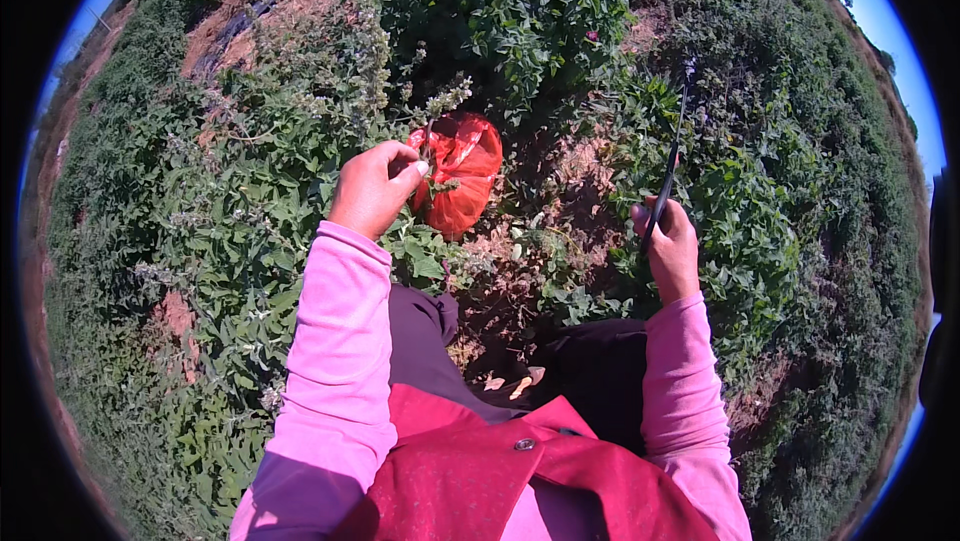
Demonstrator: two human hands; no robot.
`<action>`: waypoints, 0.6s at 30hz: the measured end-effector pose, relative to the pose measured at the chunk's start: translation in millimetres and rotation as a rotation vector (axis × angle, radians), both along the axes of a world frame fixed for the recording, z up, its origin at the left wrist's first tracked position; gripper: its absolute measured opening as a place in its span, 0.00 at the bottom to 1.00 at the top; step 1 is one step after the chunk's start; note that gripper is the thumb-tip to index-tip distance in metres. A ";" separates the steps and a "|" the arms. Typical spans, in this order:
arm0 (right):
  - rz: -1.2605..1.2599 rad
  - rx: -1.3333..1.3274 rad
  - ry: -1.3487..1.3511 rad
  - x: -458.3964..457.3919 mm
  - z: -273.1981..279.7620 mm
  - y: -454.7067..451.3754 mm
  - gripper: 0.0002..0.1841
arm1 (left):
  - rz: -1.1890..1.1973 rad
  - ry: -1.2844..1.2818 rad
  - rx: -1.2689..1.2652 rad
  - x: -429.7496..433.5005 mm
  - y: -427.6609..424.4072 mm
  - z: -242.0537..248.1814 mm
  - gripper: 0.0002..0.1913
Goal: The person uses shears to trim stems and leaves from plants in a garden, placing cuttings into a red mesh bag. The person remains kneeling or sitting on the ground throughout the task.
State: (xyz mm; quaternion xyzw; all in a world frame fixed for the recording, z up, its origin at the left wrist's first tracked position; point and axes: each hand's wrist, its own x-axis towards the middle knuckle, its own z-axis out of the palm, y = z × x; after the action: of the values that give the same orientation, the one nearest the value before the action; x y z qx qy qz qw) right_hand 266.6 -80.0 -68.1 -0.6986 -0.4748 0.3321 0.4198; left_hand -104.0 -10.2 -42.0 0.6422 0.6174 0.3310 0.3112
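Note:
My left hand (379, 184) pinches a thin plant stem between thumb and fingertips. Pale blossoms form a flower spike (450, 96) at the upper end of that stem. Just beyond these fingers a red translucent plastic bag (469, 196) rests among the leaves, its upper part crumpled and partly behind the stem. Off to the right, my right hand (666, 237) grips a long, slim dark tool (669, 173) that points away from me. Its far end is thin and hard to make out against the foliage, so its exact kind is unclear.
Leafy flowering plants (247, 188) grow densely on the left, with a taller leafy bush (510, 8) ahead and more greenery (757, 218) on the right. Reddish soil (577, 173) with dry litter shows between them. Dark plastic sheeting (247, 19) lies at upper left.

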 end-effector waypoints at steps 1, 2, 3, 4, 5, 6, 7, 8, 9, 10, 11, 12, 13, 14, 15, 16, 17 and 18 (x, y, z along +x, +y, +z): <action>-0.005 0.027 -0.019 -6.0 -2.3 -3.0 0.21 | 0.006 -0.082 -0.052 -8.3 -5.9 -5.8 0.11; 0.010 0.027 0.030 -13.6 -1.3 -6.9 0.21 | 0.019 -0.132 -0.098 -15.0 -11.6 -9.7 0.10; 0.030 0.028 0.080 -26.8 1.4 -10.5 0.21 | 0.035 -0.203 -0.109 -16.8 -18.7 -10.1 0.10; 0.073 -0.026 0.179 -45.9 15.6 -16.0 0.21 | -0.003 -0.338 -0.128 -8.4 -30.1 -1.9 0.11; 0.121 -0.027 0.221 -61.3 18.5 -20.3 0.22 | -0.074 -0.407 -0.163 -1.3 -38.6 -0.5 0.13; 0.176 -0.035 0.248 -76.3 21.8 -25.5 0.22 | -0.167 -0.340 -0.183 11.4 -46.8 7.1 0.15; 0.243 -0.045 0.283 -93.9 21.9 -29.3 0.22 | -0.257 -0.458 -0.282 22.0 -57.4 9.8 0.19; 0.299 -0.082 0.269 -106.6 20.2 -33.2 0.22 | -0.358 -0.354 -0.327 33.9 -64.2 16.7 0.23; 0.345 -0.121 0.247 -116.6 17.4 -38.1 0.22 | -0.455 -0.419 -0.396 44.2 -68.5 12.1 0.28; 0.422 0.029 0.356 -133.1 8.2 -41.7 0.20 | -0.455 -0.517 -0.359 52.5 -78.0 9.8 0.30; 0.469 0.045 0.132 -142.9 9.1 -44.8 0.21 | -0.499 -0.500 -0.426 52.0 -80.2 11.6 0.30; 0.546 0.038 -0.109 -155.4 23.5 -45.4 0.22 | -0.445 -0.455 -0.442 49.2 -79.1 6.1 0.29; 0.611 0.035 -0.356 -163.5 39.4 -46.0 0.23 | -0.399 -0.410 -0.456 48.9 -77.0 1.3 0.28; 0.672 0.155 -0.353 -168.2 37.4 -43.7 0.25 | -0.286 -0.493 -0.359 49.5 -79.0 -4.4 0.24; 0.756 0.087 -0.348 -169.0 37.4 -40.6 0.27 | -0.216 -0.599 -0.266 52.4 -78.6 -8.1 0.18; 0.792 0.053 -0.335 -170.5 37.0 -37.5 0.28 | -0.229 -0.475 -0.290 47.3 -75.4 -10.7 0.17; 0.825 0.018 -0.320 -173.1 36.3 -34.1 0.28 | -0.242 -0.349 -0.314 39.7 -72.8 -12.1 0.17; 0.832 0.103 -0.266 -174.3 35.3 -29.6 0.29 | -0.214 -0.322 -0.246 41.7 -73.1 -2.6 0.15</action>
State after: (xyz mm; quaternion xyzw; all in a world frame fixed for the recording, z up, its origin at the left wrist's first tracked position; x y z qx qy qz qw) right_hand 92.3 -109.6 -32.8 -0.4628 -0.7816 0.3560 0.2195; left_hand -62.3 -83.4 -44.6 0.6003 0.5237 0.3166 0.5150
